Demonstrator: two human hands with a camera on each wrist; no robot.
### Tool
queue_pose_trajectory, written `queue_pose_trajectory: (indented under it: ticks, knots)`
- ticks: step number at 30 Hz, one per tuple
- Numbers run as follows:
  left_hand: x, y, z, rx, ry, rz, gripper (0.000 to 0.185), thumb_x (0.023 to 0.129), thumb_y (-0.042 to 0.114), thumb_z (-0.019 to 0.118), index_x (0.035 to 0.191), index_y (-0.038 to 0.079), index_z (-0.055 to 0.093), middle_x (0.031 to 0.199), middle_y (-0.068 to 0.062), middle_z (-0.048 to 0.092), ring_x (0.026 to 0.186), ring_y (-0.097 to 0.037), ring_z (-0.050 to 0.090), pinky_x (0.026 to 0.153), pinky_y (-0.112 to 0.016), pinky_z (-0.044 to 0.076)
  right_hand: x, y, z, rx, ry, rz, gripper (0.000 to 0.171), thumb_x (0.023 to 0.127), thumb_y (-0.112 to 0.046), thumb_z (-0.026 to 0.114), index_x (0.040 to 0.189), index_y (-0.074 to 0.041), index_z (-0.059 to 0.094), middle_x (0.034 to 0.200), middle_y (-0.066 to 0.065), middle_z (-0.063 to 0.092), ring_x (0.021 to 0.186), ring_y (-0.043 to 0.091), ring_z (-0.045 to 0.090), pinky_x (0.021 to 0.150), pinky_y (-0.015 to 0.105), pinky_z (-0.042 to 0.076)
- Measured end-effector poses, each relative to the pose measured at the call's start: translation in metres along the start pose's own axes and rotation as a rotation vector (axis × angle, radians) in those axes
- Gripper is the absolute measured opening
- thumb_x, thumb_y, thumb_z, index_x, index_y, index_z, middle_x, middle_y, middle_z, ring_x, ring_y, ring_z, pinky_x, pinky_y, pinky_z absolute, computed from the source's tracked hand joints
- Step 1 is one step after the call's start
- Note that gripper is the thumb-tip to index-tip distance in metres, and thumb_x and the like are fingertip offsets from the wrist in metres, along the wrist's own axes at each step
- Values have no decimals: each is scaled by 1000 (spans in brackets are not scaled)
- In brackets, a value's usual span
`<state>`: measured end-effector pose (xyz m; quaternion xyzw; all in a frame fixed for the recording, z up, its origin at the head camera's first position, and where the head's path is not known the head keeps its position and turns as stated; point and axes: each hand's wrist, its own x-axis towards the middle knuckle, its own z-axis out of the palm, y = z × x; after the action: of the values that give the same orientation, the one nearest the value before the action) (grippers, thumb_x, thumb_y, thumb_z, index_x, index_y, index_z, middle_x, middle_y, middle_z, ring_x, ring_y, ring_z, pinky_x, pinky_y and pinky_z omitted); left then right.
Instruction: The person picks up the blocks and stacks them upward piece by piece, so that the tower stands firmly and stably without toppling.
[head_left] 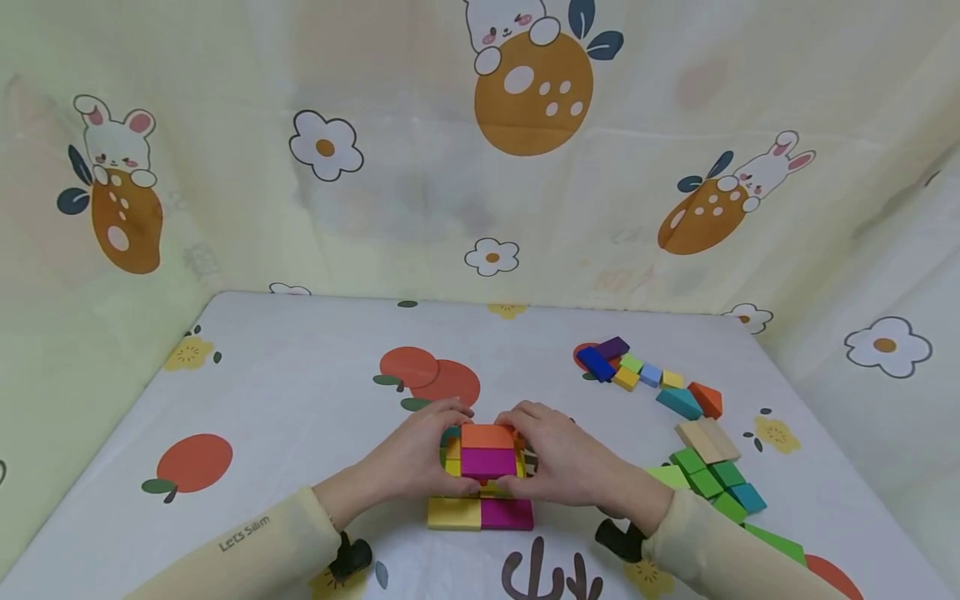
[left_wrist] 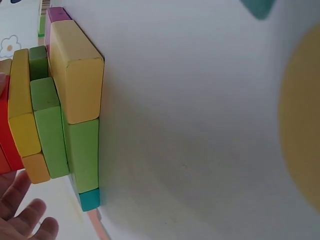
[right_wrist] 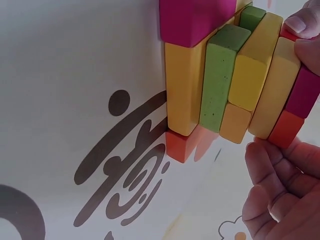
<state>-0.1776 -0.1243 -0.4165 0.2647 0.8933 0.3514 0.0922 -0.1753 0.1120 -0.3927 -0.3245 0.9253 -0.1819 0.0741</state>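
A layered stack of coloured wooden blocks (left_wrist: pixel 50 130) stands in front of me, between both hands. An orange block (head_left: pixel 487 436) and a magenta block (head_left: pixel 487 462) lie at its top. A yellow block (head_left: pixel 453 514) and another magenta block (head_left: pixel 507 515) form the front of the bottom layer. My left hand (head_left: pixel 408 458) holds the upper blocks from the left, thumb in front and fingers behind. From the right, my right hand (head_left: pixel 566 458) grips the same upper part. In the right wrist view its thumb touches the near end and its fingertips meet the far end of the top layers.
Loose blocks trail down the right side of the table: a dark blue block (head_left: pixel 596 364), a teal triangular block (head_left: pixel 679 403), pale wood blocks (head_left: pixel 707 440) and several green blocks (head_left: pixel 705 482). A printed curtain (head_left: pixel 405 217) hangs behind the table (head_left: pixel 285 400).
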Motion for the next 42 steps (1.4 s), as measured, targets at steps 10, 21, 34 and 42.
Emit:
queue_pose_trajectory:
  ticks: [10,21,34,42]
  knots:
    - [-1,1,0,9,-3,-11,71,73,38,90,129,3,65,145,-12,57,146,-35,42,113,-58,45,-3,4,0,33,5,-20,64,84,-50,80,131,-11,60,117,-3,64,101,12,60,87,33,57]
    - [-1,2,-1,13,-1,-27,72,74,39,90,131,4,64,148,-12,55,147,-35,42,113,-58,45,-3,4,-2,40,-5,-6,65,84,-50,80,132,-11,60,116,-3,63,101,12,60,87,32,59]
    - [-1,3,0,9,0,-25,72,74,39,91,131,4,64,149,-14,55,148,-35,41,114,-60,43,-5,4,-3,59,-3,-17,62,85,-49,80,131,-11,61,116,-4,63,99,12,60,86,30,58]
    - [-2,3,1,2,7,-28,73,73,37,92,130,2,63,150,-16,53,146,-37,42,112,-61,45,-8,5,-6,101,-36,36,81,84,-52,80,146,-8,50,127,2,62,109,17,63,91,37,59]
